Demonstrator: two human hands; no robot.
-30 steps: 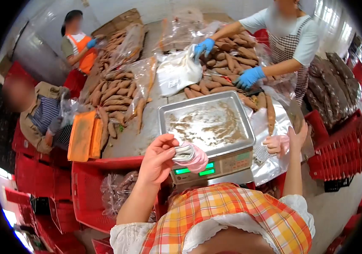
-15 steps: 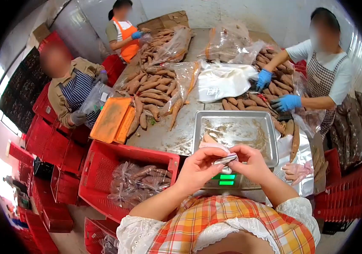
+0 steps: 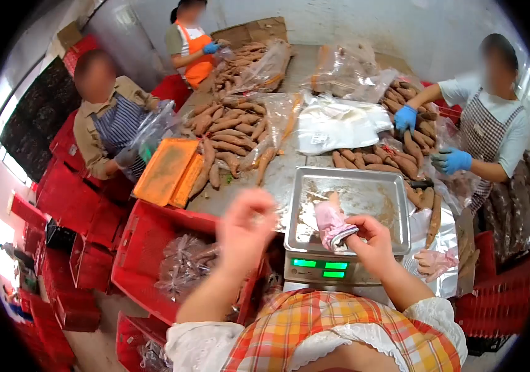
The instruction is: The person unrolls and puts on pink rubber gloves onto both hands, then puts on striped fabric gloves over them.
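Note:
A pink glove [image 3: 332, 222] with a striped cuff hangs from my right hand [image 3: 370, 240], whose fingers are closed on the cuff over the front of the metal scale tray [image 3: 395, 186]. Raised to the left of the tray, my left hand [image 3: 247, 222] is blurred by motion, and its fingers cannot be made out. Green digits glow on the scale's display [image 3: 319, 265] below the tray. A second pink glove [image 3: 437, 263] lies on silvery sheeting to the right of the scale.
Sweet potatoes [image 3: 231, 133] lie in heaps on the table. White bags [image 3: 339, 127] are behind the scale. An orange scale [image 3: 164, 170] stands at left, above a red crate [image 3: 144, 260] with bagged produce. Three co-workers stand around: one person [image 3: 497, 118] at right, two at left.
My left hand has come off the glove and moved left. My right hand still has the cuff, and the glove now hangs unfolded. The right co-worker's hands have shifted over the heap.

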